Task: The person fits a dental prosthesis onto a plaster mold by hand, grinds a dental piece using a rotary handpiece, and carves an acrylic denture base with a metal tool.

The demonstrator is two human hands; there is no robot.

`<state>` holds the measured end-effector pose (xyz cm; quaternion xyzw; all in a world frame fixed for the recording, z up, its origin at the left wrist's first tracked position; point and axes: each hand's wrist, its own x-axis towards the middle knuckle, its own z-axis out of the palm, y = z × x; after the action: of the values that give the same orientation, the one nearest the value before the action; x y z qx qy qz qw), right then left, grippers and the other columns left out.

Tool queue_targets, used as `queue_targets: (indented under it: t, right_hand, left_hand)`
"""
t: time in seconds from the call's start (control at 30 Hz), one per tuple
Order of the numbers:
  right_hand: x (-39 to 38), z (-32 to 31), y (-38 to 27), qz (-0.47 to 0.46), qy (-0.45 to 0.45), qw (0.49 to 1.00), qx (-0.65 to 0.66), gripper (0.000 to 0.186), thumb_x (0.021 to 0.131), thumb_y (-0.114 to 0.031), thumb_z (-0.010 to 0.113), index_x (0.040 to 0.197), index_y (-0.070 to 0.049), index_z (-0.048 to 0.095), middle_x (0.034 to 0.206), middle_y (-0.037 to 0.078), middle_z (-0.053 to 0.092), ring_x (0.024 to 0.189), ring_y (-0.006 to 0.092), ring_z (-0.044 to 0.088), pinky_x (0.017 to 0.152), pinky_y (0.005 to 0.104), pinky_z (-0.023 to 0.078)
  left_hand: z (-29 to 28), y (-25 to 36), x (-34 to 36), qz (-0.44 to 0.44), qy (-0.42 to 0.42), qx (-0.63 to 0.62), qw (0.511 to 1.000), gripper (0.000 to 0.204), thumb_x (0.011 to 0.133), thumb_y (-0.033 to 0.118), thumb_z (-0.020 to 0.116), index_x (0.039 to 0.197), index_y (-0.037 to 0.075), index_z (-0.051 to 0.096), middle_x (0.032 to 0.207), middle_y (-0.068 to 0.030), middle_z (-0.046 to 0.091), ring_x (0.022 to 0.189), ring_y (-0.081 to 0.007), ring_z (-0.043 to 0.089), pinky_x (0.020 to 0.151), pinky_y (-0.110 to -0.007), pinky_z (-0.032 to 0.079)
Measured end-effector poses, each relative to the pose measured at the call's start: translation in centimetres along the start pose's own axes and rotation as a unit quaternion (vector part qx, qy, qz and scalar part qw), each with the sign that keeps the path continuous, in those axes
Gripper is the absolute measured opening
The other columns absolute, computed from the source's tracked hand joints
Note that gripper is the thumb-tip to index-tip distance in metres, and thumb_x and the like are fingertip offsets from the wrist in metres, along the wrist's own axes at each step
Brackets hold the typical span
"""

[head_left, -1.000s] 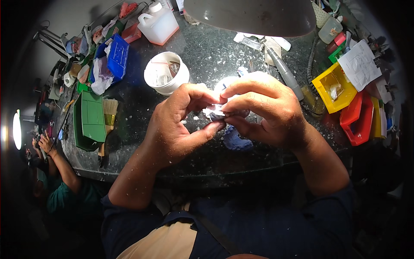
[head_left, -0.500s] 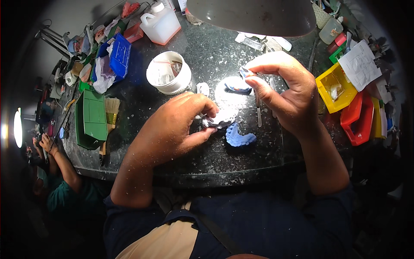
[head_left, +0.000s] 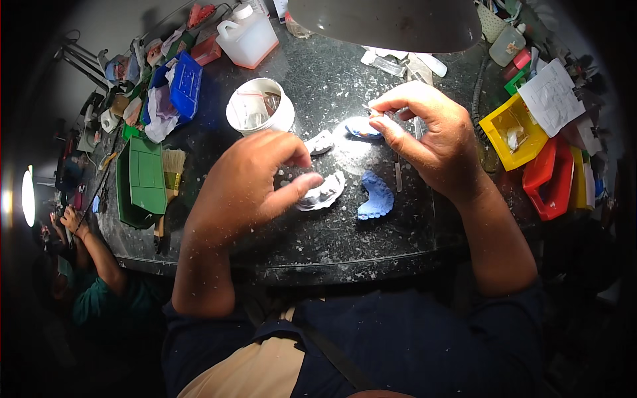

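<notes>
My left hand (head_left: 255, 176) hangs over the bench with thumb and fingers apart, holding nothing. Close by its thumb lies a white plaster dental cast (head_left: 323, 192). Just right of that rests a blue horseshoe-shaped dental cast (head_left: 376, 197) with tooth shapes along its edge. A smaller white piece (head_left: 320, 142) sits beyond the left fingers. My right hand (head_left: 428, 132) is closed in a pinch; whatever is between its fingertips is too small and overlit to name. Directly beside those fingertips is a blue-and-white piece (head_left: 363, 128) in the bright lamp light.
A white tub (head_left: 286, 114) stands behind my left hand, a jug of pinkish liquid (head_left: 247, 40) farther back. Green (head_left: 142, 179), blue (head_left: 189, 86), yellow (head_left: 504, 129) and red bins (head_left: 549, 182) flank the bench. A lamp shade (head_left: 391, 23) overhangs. Another person's hand (head_left: 74, 222) shows far left.
My left hand has let go of the white cast and drawn left. The blue cast has turned and shifted slightly right. My right hand has moved a little left, still pinched.
</notes>
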<state>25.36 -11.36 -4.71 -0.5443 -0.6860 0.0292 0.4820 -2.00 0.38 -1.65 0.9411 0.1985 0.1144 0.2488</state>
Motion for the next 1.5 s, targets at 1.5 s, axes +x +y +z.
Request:
queue_targets:
  t: [1.5]
  right_hand:
    - [-0.5, 1.1, -2.5, -0.078, -0.049, 0.993, 0.073, 0.033, 0.081, -0.009, 0.093, 0.108, -0.007, 0.074, 0.105, 0.009, 0.075, 0.091, 0.0239, 0.074, 0.080, 0.0351, 0.060]
  left_hand:
    - [3.7, -0.2, 0.6, 0.110, 0.148, -0.319, 0.930, 0.030, 0.084, -0.006, 0.083, 0.111, 0.001, 0.074, 0.114, -0.0123, 0.078, 0.107, -0.0190, 0.076, 0.098, -0.034, 0.060]
